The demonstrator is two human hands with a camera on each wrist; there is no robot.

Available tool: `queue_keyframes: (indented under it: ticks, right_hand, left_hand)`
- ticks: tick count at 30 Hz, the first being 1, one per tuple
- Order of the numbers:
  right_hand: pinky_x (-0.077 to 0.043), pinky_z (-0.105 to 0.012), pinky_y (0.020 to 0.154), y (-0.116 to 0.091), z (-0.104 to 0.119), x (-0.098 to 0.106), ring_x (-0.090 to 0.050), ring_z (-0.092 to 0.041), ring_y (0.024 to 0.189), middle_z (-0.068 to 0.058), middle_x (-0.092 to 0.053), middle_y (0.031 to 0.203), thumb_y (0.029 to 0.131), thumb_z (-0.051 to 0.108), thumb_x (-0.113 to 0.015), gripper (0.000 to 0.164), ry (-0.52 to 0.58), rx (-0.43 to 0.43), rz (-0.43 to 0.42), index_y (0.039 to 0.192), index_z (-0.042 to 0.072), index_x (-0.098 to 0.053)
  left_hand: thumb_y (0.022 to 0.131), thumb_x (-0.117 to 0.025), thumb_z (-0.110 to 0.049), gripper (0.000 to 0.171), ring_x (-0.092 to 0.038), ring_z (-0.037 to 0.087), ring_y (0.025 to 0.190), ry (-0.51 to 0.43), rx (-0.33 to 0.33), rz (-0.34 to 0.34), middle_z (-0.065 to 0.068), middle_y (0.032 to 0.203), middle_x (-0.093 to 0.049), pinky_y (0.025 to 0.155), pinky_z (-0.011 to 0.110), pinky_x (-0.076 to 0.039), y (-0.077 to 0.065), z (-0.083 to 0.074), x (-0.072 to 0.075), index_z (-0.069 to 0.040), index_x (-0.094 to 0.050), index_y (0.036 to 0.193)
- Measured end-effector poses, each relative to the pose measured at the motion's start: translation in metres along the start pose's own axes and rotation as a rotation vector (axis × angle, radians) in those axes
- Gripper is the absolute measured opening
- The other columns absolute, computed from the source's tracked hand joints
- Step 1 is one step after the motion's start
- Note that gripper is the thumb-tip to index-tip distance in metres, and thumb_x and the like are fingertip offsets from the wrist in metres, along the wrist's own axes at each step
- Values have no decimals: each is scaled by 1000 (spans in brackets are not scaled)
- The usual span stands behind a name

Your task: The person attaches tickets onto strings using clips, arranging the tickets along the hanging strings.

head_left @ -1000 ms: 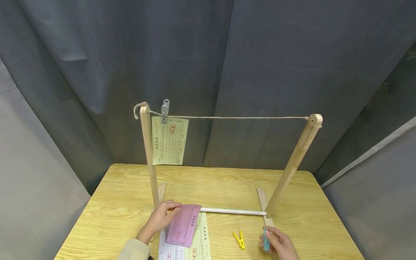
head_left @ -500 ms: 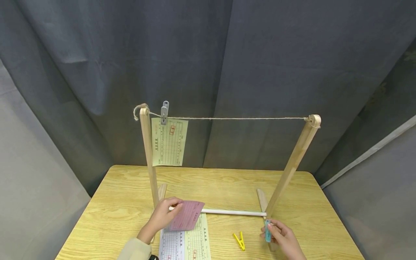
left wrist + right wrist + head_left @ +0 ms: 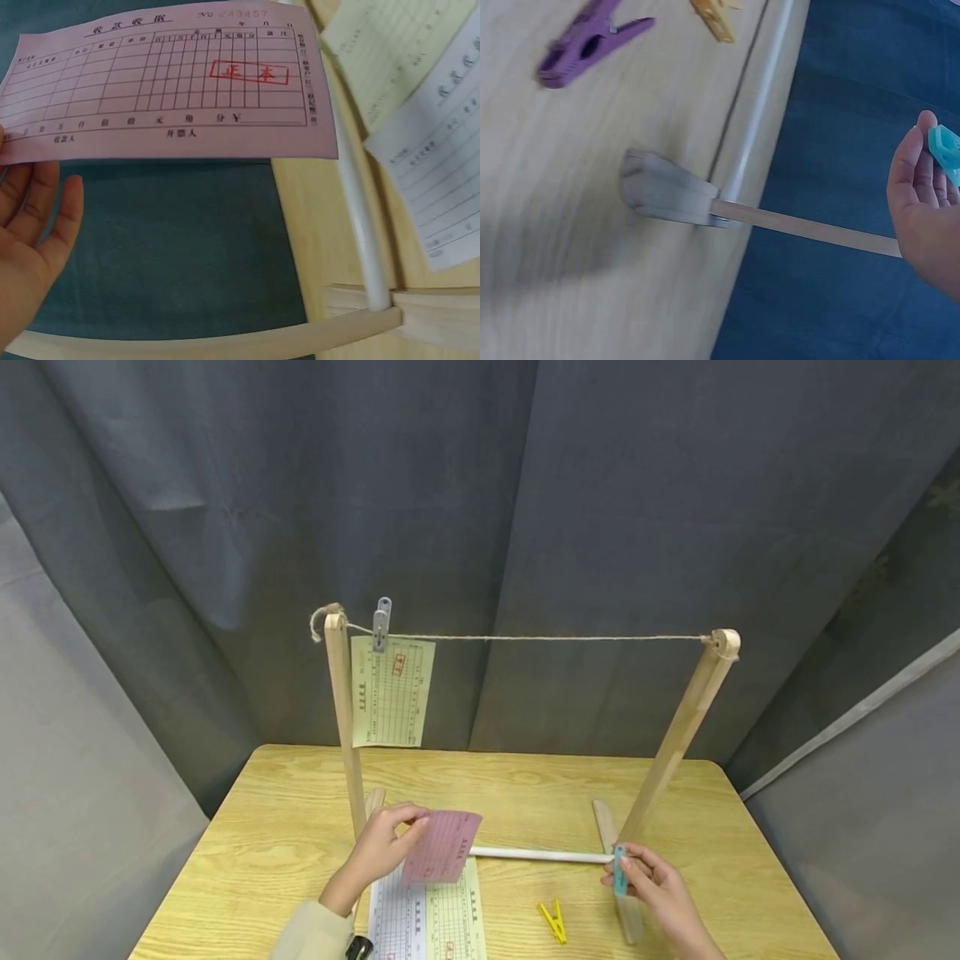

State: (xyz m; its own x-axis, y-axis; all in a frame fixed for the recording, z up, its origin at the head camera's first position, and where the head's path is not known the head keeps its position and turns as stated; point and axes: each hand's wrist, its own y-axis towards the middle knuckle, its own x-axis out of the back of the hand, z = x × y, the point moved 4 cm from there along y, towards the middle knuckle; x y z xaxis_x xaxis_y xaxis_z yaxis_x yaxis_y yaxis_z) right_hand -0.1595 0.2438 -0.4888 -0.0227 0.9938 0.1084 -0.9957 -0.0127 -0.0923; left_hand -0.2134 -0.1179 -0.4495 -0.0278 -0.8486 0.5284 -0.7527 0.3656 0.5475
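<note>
In the head view my left hand [image 3: 384, 845] pinches one edge of a pink receipt slip [image 3: 444, 847], raised in front of the white rod. The left wrist view shows the slip's printed grid and red stamp [image 3: 250, 73] from close up. My right hand [image 3: 654, 883] holds a teal clothespin [image 3: 620, 870] upright between thumb and fingers, beside the foot of the right post. The same clothespin [image 3: 946, 154] is partly cut off in the right wrist view. A grey clothespin [image 3: 381, 627] fixes a green receipt slip [image 3: 392, 693] to the string [image 3: 540, 637].
Two wooden posts [image 3: 678, 731] carry the string, joined low down by a white rod [image 3: 540, 855]. A white slip [image 3: 397, 910] and a green one [image 3: 459, 906] lie on the table [image 3: 750, 893]. Nearby is a yellow clothespin [image 3: 553, 922]; a purple clothespin [image 3: 592, 41] shows in the right wrist view.
My left hand has lifted the pink slip up and a little to the right, uncovering more of the slips below. My right hand has risen slightly with the teal clothespin.
</note>
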Motion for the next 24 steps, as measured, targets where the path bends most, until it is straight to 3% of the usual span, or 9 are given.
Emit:
queue_keyframes:
  ticks: [8, 14, 24]
  right_hand:
    - [-52, -28, 73, 2, 24, -5, -65, -23, 84, -6, -65, 94, 95, 14, -47, 27, 14, 123, 54, 117, -3, -48]
    - [-52, -28, 71, 6, 43, -8, -65, -20, 83, -2, -65, 94, 95, 6, -45, 19, 59, 284, 134, 112, 8, -53]
    - [-51, -26, 74, 21, 83, -10, -65, -19, 84, -10, -65, 96, 94, -1, -44, 21, 36, 457, 162, 113, 3, -53]
  left_hand:
    - [82, -60, 6, 8, -61, 16, 71, 20, -34, -70, 9, 82, -67, 63, 28, -52, 10, -14, 2, 2, -66, 86]
    - [76, -60, 13, 11, -61, 20, 67, 27, -110, -145, 12, 77, -65, 61, 29, -51, 16, -29, 2, 5, -65, 82]
    - [82, -60, 3, 7, -60, 14, 71, 14, -153, -182, 7, 79, -66, 63, 29, -51, 42, -41, 10, 0, -66, 85]
